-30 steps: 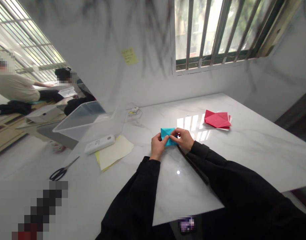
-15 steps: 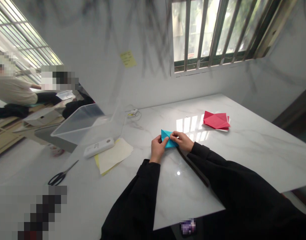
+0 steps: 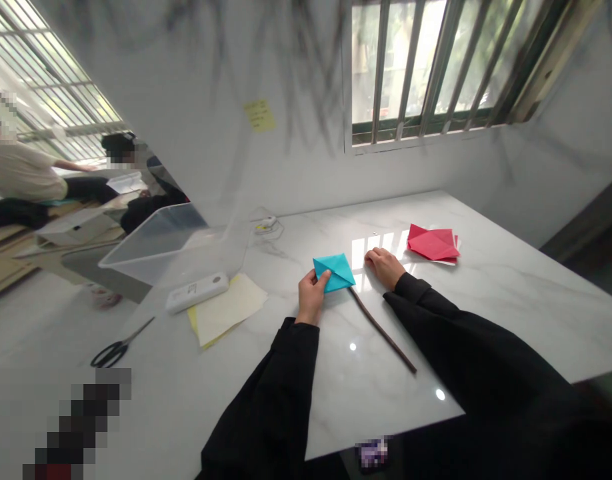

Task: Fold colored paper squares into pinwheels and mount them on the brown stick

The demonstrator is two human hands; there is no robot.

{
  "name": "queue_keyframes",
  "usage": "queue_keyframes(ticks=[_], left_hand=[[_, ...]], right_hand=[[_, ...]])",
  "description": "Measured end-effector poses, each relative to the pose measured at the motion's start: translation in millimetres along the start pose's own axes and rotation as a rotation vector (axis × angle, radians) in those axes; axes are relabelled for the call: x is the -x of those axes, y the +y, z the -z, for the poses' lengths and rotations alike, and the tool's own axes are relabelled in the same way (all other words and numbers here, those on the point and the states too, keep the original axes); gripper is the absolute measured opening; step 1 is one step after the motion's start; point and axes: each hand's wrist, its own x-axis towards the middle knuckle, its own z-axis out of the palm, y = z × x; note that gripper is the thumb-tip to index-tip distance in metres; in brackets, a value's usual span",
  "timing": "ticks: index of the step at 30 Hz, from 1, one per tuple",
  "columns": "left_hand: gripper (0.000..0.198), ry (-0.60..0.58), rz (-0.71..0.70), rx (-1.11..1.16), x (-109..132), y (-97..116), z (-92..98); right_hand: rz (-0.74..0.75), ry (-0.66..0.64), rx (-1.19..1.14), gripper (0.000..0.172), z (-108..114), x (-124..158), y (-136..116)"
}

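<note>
My left hand pinches a folded blue sheet of paper at its left side, with the thumb lying on top. Crease lines run across the paper, which has a roughly four-sided outline. To its right, apart from it, my right hand is over the table with its fingers curled together, and no object shows in them. A thin dark brown stick lies on the table, its upper end meeting the lower right corner of the blue paper. Whether the two are joined, I cannot tell.
Red folded paper lies on the white marbled table at the right. Cream and yellow sheets, a white elongated device, scissors and a clear plastic bin are at the left. People sit beyond the bin.
My right hand has let go of the blue paper and moved right, away from it. The paper now shows more fully in my left hand, and more of the stick is uncovered.
</note>
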Motion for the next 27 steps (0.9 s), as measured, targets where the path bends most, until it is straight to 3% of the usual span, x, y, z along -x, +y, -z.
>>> queue_keyframes(ticks=[4,9,14,19,23,27], left_hand=[[0.037,0.032,0.071,0.144,-1.8,2.3,1.2],[0.031,0.079,0.156,0.295,-0.4,8.4,-0.2],[0.035,0.084,0.187,0.319,3.0,11.6,-1.9],[0.034,0.064,0.156,0.291,2.9,8.1,-1.3],[0.032,0.057,0.151,0.292,2.6,7.6,-1.2],[0.034,0.051,0.155,0.299,3.0,10.4,-2.9]], right_hand=[[-0.052,-0.019,-0.031,0.017,-1.7,8.6,5.9],[-0.226,0.117,-0.153,0.015,-3.3,11.5,9.6],[-0.162,0.071,-0.190,0.013,-9.7,3.3,10.6],[-0.157,0.028,-0.128,0.015,-11.4,-25.2,28.2],[-0.245,0.158,-0.094,0.021,2.4,-43.6,52.9],[-0.303,0.278,-0.150,0.019,17.9,-28.3,49.0]])
